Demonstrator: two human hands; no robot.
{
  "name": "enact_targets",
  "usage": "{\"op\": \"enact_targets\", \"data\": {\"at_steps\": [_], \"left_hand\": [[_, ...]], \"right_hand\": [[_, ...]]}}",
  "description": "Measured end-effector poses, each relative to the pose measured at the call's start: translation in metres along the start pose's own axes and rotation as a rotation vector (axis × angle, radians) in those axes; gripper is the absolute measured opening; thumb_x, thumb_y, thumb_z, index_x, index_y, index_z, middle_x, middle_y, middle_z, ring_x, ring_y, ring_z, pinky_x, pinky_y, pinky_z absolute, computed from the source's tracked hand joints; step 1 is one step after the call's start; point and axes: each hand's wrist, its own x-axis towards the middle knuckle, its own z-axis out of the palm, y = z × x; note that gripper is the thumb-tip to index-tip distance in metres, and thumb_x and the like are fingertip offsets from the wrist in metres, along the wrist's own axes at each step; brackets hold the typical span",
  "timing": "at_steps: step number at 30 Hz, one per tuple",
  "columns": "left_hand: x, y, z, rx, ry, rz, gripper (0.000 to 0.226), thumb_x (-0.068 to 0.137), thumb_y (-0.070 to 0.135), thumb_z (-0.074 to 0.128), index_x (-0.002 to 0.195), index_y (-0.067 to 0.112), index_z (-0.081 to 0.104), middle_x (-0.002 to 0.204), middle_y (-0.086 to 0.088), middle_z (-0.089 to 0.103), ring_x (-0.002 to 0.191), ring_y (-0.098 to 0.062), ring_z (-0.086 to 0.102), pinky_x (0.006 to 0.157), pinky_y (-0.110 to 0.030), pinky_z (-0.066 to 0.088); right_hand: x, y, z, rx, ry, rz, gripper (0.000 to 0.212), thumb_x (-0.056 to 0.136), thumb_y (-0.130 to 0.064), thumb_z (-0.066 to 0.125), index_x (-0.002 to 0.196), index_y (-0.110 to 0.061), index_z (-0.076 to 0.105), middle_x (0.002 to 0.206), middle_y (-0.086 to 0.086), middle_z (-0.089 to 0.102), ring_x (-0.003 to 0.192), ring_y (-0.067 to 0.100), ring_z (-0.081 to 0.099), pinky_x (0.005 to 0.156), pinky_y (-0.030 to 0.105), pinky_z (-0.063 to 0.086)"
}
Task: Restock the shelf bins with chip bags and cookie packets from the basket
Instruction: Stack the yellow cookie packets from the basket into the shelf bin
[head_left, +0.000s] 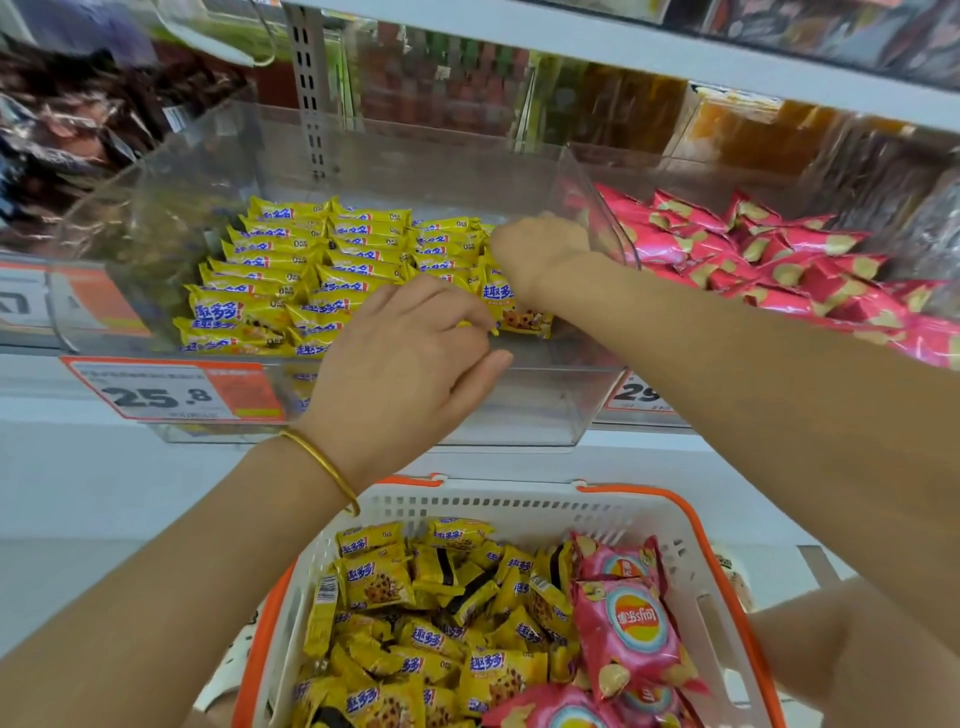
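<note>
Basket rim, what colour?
Orange rim on a white basket; the head view shows it best.

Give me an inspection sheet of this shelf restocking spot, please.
Surface: white shelf carrying clear bins.
Job's things: cookie packets in rows in the middle bin; chip bags in the right bin; basket below holds both kinds.
Clutter: price tags at the bin fronts.
Hands: left hand curled at the front row, grip unclear; right hand grips an upright cookie packet.
Cables: nothing seen.
Surroundings: upper shelf with more snack bins.
</note>
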Motion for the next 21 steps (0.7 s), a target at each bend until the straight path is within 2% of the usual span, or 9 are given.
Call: {"op": "enact_targets", "data": {"at_steps": [3,6,9,11,12,16,18,20,21], "left_hand": [[-0.001,-0.001,0.000,-0.028,-0.002,0.001,0.040,0.093,0.035,0.043,0.071,0.012,0.067,0.097,0.001,0.067,0.095,-0.026,0.058,0.077,-0.039,0.044],[-0.003,-0.003,-0.002,-0.035,0.009,0.018,0.040,0.093,0.033,0.044,0.074,0.008,0.069,0.094,-0.002,0.067,0.092,-0.028,0.058,0.077,-0.042,0.048],[-0.005,-0.004,-0.006,-0.007,-0.005,-0.013,0.042,0.094,0.033,0.042,0.077,0.006,0.068,0.087,-0.004,0.066,0.085,-0.030,0.059,0.073,-0.044,0.048],[-0.004,-0.003,-0.013,0.015,-0.053,-0.047,0.046,0.094,0.036,0.037,0.072,0.007,0.065,0.076,-0.004,0.064,0.076,-0.029,0.057,0.068,-0.040,0.045],[-0.001,0.000,-0.019,-0.002,-0.120,-0.091,0.050,0.094,0.040,0.033,0.069,0.008,0.062,0.070,-0.003,0.060,0.072,-0.029,0.055,0.065,-0.037,0.043],[0.035,-0.006,-0.028,-0.195,-0.691,-0.437,0.049,0.098,0.045,0.035,0.070,0.011,0.056,0.066,-0.006,0.049,0.066,-0.021,0.047,0.064,-0.031,0.038],[0.052,-0.016,-0.018,-0.178,-0.877,-0.426,0.043,0.098,0.037,0.041,0.065,0.011,0.049,0.066,-0.007,0.042,0.066,-0.022,0.041,0.063,-0.030,0.034],[0.063,-0.027,-0.008,-0.115,-0.980,-0.399,0.032,0.096,0.030,0.046,0.072,0.011,0.056,0.075,-0.008,0.049,0.074,-0.024,0.045,0.071,-0.031,0.040],[0.065,-0.032,-0.003,-0.086,-1.007,-0.389,0.027,0.095,0.026,0.047,0.074,0.011,0.058,0.078,-0.008,0.051,0.076,-0.025,0.046,0.075,-0.033,0.043]], "right_hand": [[-0.002,0.001,0.001,0.075,-0.047,-0.001,0.036,0.087,0.001,0.056,0.123,-0.005,0.053,0.129,0.013,0.055,0.117,0.033,0.054,0.077,0.035,0.042],[-0.006,0.004,-0.006,0.153,-0.032,-0.009,0.030,0.087,0.002,0.057,0.116,-0.002,0.056,0.124,0.016,0.057,0.114,0.033,0.056,0.080,0.035,0.045],[-0.011,0.010,-0.017,0.180,0.022,-0.039,0.012,0.084,0.008,0.052,0.082,-0.004,0.053,0.098,0.017,0.061,0.105,0.035,0.059,0.070,0.032,0.039],[-0.017,0.013,-0.024,0.194,0.062,-0.060,0.019,0.081,0.011,0.050,0.071,-0.005,0.048,0.088,0.015,0.058,0.099,0.034,0.060,0.067,0.031,0.038],[-0.020,0.014,-0.025,0.208,0.078,-0.072,0.017,0.080,0.012,0.050,0.076,-0.004,0.054,0.093,0.016,0.060,0.098,0.033,0.060,0.068,0.030,0.040],[-0.027,0.012,-0.021,0.209,0.011,-0.121,0.029,0.078,0.011,0.058,0.104,0.000,0.066,0.110,0.014,0.065,0.103,0.029,0.061,0.075,0.027,0.046],[-0.029,0.012,-0.012,0.210,-0.037,-0.129,0.032,0.084,0.009,0.054,0.112,0.000,0.064,0.118,0.014,0.063,0.109,0.029,0.058,0.078,0.028,0.045],[-0.029,0.013,-0.008,0.207,-0.077,-0.112,0.031,0.089,0.007,0.048,0.117,-0.001,0.059,0.121,0.014,0.059,0.113,0.030,0.054,0.080,0.028,0.044],[-0.028,0.013,-0.008,0.197,-0.088,-0.109,0.027,0.089,0.007,0.047,0.112,0.000,0.059,0.114,0.013,0.059,0.110,0.031,0.054,0.075,0.027,0.043]]}}
